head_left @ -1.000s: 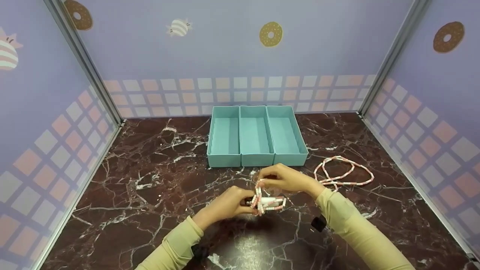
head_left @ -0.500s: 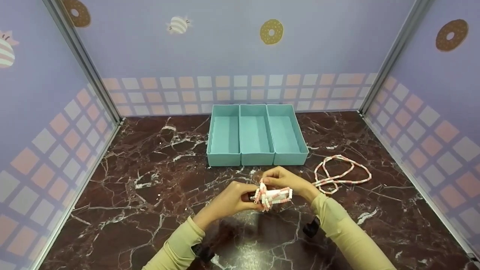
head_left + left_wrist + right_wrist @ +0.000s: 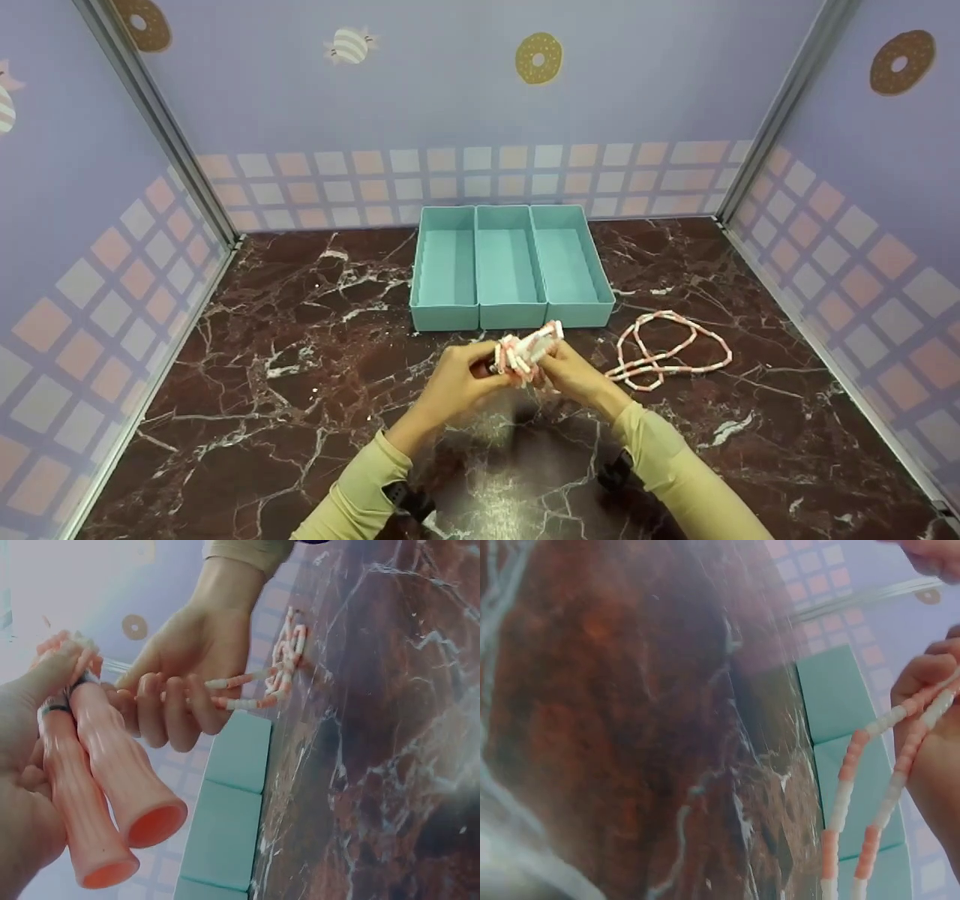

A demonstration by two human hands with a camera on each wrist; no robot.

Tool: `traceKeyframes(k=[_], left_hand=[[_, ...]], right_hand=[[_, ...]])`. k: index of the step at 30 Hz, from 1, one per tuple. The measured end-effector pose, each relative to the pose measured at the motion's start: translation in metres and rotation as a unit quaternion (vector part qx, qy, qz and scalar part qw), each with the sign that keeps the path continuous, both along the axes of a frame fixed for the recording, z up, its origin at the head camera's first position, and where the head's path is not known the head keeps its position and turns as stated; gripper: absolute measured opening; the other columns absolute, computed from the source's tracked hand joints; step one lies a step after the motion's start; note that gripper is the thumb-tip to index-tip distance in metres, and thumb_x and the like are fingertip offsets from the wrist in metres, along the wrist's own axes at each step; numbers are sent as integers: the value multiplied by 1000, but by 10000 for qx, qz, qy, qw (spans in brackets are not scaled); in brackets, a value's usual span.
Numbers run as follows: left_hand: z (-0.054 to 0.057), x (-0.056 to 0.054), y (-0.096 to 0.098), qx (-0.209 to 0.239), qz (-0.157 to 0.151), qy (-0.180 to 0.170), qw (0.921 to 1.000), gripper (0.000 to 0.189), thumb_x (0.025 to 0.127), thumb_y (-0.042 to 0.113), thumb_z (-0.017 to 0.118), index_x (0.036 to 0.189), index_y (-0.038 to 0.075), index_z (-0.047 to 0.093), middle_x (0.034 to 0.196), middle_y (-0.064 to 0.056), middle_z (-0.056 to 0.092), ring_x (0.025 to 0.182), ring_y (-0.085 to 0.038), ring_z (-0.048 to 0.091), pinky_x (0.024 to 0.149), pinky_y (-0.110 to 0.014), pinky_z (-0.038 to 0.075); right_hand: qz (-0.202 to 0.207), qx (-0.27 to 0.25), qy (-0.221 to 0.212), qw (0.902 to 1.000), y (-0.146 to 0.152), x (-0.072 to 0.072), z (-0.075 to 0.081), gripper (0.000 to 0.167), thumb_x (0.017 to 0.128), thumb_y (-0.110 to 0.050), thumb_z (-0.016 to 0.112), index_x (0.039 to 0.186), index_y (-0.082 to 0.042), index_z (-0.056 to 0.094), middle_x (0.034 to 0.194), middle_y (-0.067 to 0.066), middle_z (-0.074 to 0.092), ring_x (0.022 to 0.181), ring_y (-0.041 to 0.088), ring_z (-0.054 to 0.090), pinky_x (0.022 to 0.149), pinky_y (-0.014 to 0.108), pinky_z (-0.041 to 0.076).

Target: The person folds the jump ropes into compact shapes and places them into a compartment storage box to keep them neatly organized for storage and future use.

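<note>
A jump rope strung with pink and white beads [image 3: 525,352] is bunched between the hands. My left hand [image 3: 457,379] grips its two flared pink handles [image 3: 127,757] side by side, their wide ends facing the camera in the left wrist view. Turns of beads lie around the handles' upper ends, by the left thumb. Close on the right, my right hand [image 3: 574,371] holds strands of the rope, its fingers [image 3: 180,712] curled round them. From that hand, two beaded strands [image 3: 870,847] hang down in the right wrist view.
The rope's loose loops [image 3: 675,368] lie on the dark marbled table [image 3: 337,450] at the right. Behind the hands, three blue-green boxes [image 3: 514,316] stand side by side. Patterned purple panels [image 3: 450,90] enclose the back and sides.
The right hand has turned and come down slightly, and the bundle's free end has swung upward. The left hand has shifted a little up and left. The loose loops have slid slightly left.
</note>
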State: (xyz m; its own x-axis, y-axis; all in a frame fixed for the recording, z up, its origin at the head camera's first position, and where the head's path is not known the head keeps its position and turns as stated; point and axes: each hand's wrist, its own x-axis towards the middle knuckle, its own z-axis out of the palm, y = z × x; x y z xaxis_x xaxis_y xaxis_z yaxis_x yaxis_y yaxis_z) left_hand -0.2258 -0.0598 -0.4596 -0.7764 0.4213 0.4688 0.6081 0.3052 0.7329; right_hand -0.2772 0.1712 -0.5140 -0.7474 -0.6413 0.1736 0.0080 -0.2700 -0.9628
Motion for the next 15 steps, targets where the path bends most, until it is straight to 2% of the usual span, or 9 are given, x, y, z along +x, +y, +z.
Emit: traceKeyframes(k=[2,5,9,12,15], left_hand=[[1,-1,-1,27,189,6,9998,36,86,8,86,117,-5,75,103,-17,78,83,-23,70,76,-31,60],[2,-4,-1,56,468,-8,9989,35,86,11,87,116,-4,76,98,-14,78,78,-16,66,70,-27,56],[3,-9,-3,239,840,-167,9960,28,88,14,87,109,-2,77,85,-10,76,66,-6,57,58,-20,47],[3,-13,-5,504,1098,-254,9924,25,87,13,87,103,-2,76,76,-7,70,58,-2,51,52,-17,41],[4,-17,-6,664,1335,-239,9885,24,87,13,88,101,-2,76,67,-1,62,54,-1,45,48,-17,36]], right_hand=[[-187,36,88,9998,-1,2,0,24,102,-43,69,95,-20,69,80,-10,65,68,0,56,61,16,45],[-431,252,628,9968,-3,4,2,28,106,-40,63,93,-16,69,76,-9,63,65,2,54,59,18,44],[-808,758,1400,9839,-6,8,4,32,113,-20,53,100,4,70,79,-5,67,65,8,57,58,21,46],[-1010,1010,1611,9765,-10,14,6,29,112,-6,49,106,18,65,78,5,70,65,11,59,58,23,50],[-1203,1251,1742,9693,-14,21,10,27,111,-1,49,106,22,63,76,18,69,64,12,61,59,26,54]])
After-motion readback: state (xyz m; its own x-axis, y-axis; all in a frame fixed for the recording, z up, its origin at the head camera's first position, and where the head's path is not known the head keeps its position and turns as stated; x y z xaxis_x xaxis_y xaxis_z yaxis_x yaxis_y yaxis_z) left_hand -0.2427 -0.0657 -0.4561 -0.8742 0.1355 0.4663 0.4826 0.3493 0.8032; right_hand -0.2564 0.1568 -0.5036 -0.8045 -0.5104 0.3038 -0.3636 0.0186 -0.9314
